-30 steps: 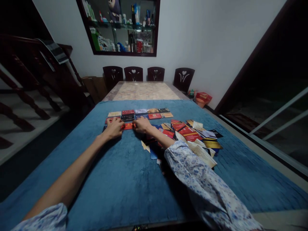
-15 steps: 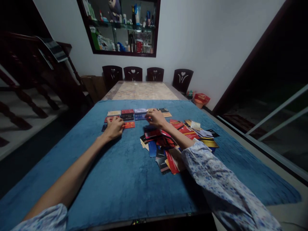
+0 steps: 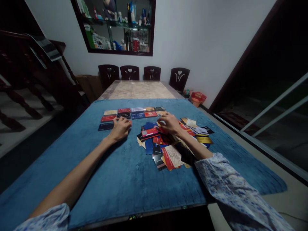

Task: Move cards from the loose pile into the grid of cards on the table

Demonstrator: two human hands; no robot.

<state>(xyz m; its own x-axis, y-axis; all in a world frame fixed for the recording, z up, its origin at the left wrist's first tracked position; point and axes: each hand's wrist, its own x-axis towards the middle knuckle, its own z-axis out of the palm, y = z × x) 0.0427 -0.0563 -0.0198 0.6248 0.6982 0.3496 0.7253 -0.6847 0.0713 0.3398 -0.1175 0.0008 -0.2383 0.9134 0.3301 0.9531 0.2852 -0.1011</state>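
Note:
Cards lie in neat rows (image 3: 134,113) on a blue cloth (image 3: 125,179) over the table. A loose heap of cards (image 3: 166,144), red, blue, black and gold, spreads to the right of the rows. My left hand (image 3: 121,127) rests with curled fingers on the near row, covering a red card. My right hand (image 3: 169,123) lies on the top of the heap, fingers bent over the cards there. Whether it grips one is hidden.
The bare marble tabletop (image 3: 138,89) continues beyond the cloth, with four dark chairs (image 3: 144,73) at the far end. A wall cabinet (image 3: 115,25) holds bottles. A wooden stair rail (image 3: 29,73) stands at left, a red bag (image 3: 197,96) on the floor at right.
My right hand went from the near row out to the far rows, then back right onto the heap. My left hand stayed on the near row. The view shifted a little to the right.

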